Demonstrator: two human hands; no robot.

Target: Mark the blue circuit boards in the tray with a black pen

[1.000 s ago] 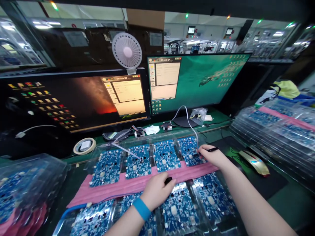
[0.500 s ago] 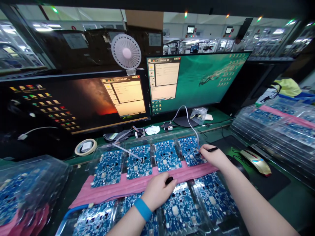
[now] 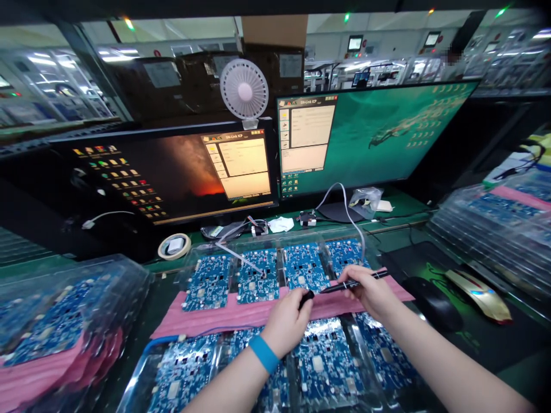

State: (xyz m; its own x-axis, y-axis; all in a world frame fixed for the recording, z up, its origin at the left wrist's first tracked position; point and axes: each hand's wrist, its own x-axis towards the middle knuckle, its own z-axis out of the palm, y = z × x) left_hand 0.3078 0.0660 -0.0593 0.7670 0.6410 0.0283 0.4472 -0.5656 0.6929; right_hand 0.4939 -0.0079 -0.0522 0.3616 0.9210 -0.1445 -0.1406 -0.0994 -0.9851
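Observation:
My right hand (image 3: 368, 289) pinches a slim black marker pen (image 3: 336, 287), its tip pointing left. Closed around a short black pen cap (image 3: 306, 298) is my left hand (image 3: 286, 322), with a blue band (image 3: 264, 354) on the wrist. The tip is close to the cap; I cannot tell whether they touch. Both hands are over a pink strip (image 3: 202, 321) lying across a clear plastic tray (image 3: 136, 367). Several blue circuit boards (image 3: 303, 265) sit in two rows. One pale flat cable (image 3: 241, 258) reaches a back-row board, another (image 3: 353, 215) the rightmost one.
Two monitors (image 3: 387, 137) stand behind, with a small white fan (image 3: 244, 89) on top. Stacked trays of boards flank me, left (image 3: 47, 327) and right (image 3: 486, 223). A black mouse (image 3: 433, 301) and a gold mouse (image 3: 480, 293) lie right. A tape roll (image 3: 174, 246) sits back left.
My right hand has moved left and down from the rightmost back board, bringing the marker pen level beside my left hand. The left hand still holds the cap. The view has shifted leftward.

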